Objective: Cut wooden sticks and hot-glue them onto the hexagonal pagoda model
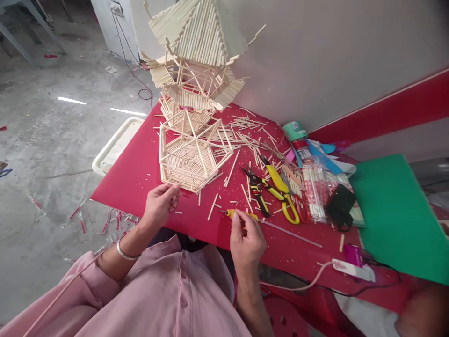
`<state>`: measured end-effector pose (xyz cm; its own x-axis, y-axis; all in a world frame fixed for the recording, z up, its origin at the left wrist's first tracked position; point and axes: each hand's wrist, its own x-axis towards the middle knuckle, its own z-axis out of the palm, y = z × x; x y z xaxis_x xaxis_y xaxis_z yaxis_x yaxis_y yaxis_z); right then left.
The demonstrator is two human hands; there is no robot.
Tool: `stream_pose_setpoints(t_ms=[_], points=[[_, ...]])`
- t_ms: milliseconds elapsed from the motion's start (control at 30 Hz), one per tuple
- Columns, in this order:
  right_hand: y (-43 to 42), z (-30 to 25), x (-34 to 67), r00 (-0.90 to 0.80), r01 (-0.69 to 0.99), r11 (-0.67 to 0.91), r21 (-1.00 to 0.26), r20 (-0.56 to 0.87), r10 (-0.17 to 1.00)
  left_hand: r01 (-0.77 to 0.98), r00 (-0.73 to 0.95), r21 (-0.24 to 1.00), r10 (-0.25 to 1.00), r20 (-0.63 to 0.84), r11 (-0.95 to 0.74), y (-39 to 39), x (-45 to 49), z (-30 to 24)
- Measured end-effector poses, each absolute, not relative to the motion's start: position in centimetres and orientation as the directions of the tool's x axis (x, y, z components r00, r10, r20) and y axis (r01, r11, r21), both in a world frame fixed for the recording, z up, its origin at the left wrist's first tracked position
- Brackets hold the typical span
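My left hand point(159, 205) rests on the red table point(140, 168) with its fingers curled, the fingertips touching the near corner of a hexagonal frame of thin wooden sticks point(191, 157). My right hand point(246, 238) is closed around a yellow-tipped tool point(229, 213) that points left, close to loose sticks point(212, 207). Behind the frame stands a tall tiered tower of sticks point(198, 56) with a sloping roof.
Pliers and cutters with yellow handles point(277, 187), red-handled scissors point(300, 206), stick packets point(315, 187), a green tape roll point(294, 130) and a green sheet point(396, 215) lie to the right. A white tray point(114, 145) sits off the table's left edge. A cable point(308, 283) runs along the front.
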<state>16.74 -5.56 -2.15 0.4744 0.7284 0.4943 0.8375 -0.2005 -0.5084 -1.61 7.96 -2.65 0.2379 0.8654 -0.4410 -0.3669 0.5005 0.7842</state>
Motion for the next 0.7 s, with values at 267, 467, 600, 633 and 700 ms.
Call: stream_pose_setpoints(t_ms=[267,467,600,633,700], points=[[-10.9,-2.4,22.7,0.699,0.694,-0.595,-0.406,0.183,0.691,-0.373,0.228,0.806,0.887,-0.401,0.46,7.9,-1.5,-2.6],[-11.1,-3.2,22.4,0.668,0.666,-0.667,-0.334,-0.131,0.733,-0.366,0.227,0.799,0.878,-0.421,0.478,7.9,-1.4,-2.8],[-9.7,-3.3,22.5,0.725,0.594,-0.743,-0.31,-0.195,0.661,-0.374,0.24,0.783,0.867,-0.436,0.497,7.9,-1.5,-2.8],[-9.5,-3.3,22.6,0.739,0.57,-0.758,-0.317,-0.206,0.642,-0.376,0.244,0.779,0.865,-0.439,0.502,7.9,-1.6,-2.9],[-9.3,-3.4,22.7,0.765,0.496,-0.769,-0.404,-0.216,0.607,-0.377,0.253,0.774,0.86,-0.442,0.509,7.9,-1.7,-2.9]])
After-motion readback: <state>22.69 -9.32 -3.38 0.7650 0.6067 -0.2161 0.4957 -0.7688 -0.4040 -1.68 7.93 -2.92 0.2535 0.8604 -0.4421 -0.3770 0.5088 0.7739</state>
